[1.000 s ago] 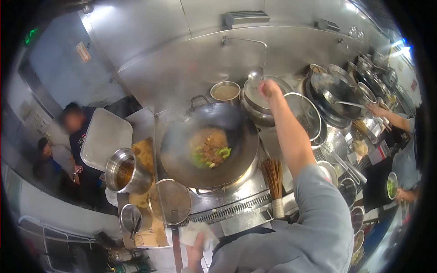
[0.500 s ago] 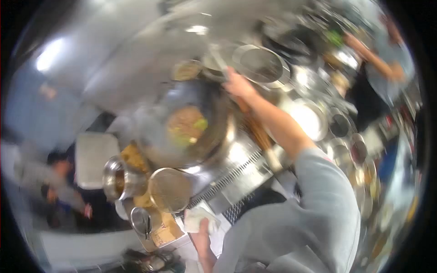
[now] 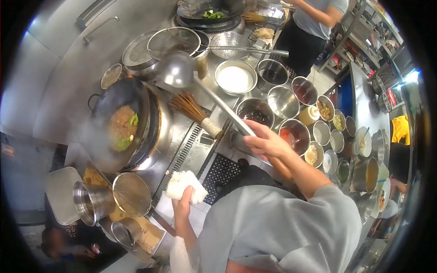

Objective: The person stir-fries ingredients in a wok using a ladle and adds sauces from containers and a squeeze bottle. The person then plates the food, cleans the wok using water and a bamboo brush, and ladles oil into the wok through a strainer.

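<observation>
In my right hand (image 3: 268,143) is a long metal ladle (image 3: 223,105) with a wooden grip. Its bowl (image 3: 176,69) is raised above the counter, to the right of the wok, with the handle slanting down toward me. My left hand (image 3: 185,200) grips a folded white cloth (image 3: 183,184) in front of the stove. Steam rises from the black wok (image 3: 102,102), which sits tilted on the burner. Inside it lies brownish food with green pieces (image 3: 123,126). A bamboo brush (image 3: 193,111) with a wrapped handle rests between wok and ladle.
Pots and bowls of ingredients (image 3: 296,132) fill the right side. A pot of white contents (image 3: 235,77) and a perforated skimmer (image 3: 230,44) stand behind the ladle. Mesh strainer (image 3: 132,193) and steel pot (image 3: 92,202) are front left. Another person (image 3: 318,20) works at the back.
My right hand has drawn the ladle back from beyond the wok toward the ingredient pots. The view has turned to the right. My left hand keeps hold of the cloth.
</observation>
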A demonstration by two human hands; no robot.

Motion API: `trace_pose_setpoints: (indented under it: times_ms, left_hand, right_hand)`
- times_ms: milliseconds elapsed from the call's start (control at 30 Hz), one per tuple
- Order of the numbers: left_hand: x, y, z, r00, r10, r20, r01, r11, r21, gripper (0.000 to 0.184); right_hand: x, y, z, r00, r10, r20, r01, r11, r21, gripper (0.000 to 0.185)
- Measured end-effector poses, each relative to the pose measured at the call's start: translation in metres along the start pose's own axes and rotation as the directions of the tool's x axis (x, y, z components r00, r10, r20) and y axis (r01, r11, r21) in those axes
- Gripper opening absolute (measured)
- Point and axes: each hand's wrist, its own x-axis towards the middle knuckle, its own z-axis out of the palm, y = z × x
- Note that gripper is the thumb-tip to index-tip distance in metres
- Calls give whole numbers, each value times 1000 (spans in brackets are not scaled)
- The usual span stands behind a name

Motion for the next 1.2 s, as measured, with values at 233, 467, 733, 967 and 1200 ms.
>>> trace_pose_setpoints:
  times_ms: [233, 467, 733, 967, 1200]
  left_hand:
    - [49, 4, 85, 982, -100, 157, 60, 969, 242, 26]
    - [59, 19, 111, 981, 100, 166, -133, 970, 204, 32]
    - [39, 37, 72, 988, 145, -46, -134, 973, 188, 50]
    - [14, 9, -16, 943, 47, -328, -31, 998, 54, 51]
    - [13, 21, -55, 926, -1, -379, -43, 993, -108, 54]
  right_hand:
    - [-54, -37, -81, 963, 124, -238, -147, 986, -82, 66]
    - [40, -70, -54, 982, 0, 190, -52, 961, 270, 53]
    - [386, -168, 84, 915, -30, 403, -90, 957, 275, 31]
    - [497, -194, 123, 940, 72, 334, -264, 773, 577, 18]
    - [530, -194, 129, 932, -10, 361, -258, 681, 685, 14]
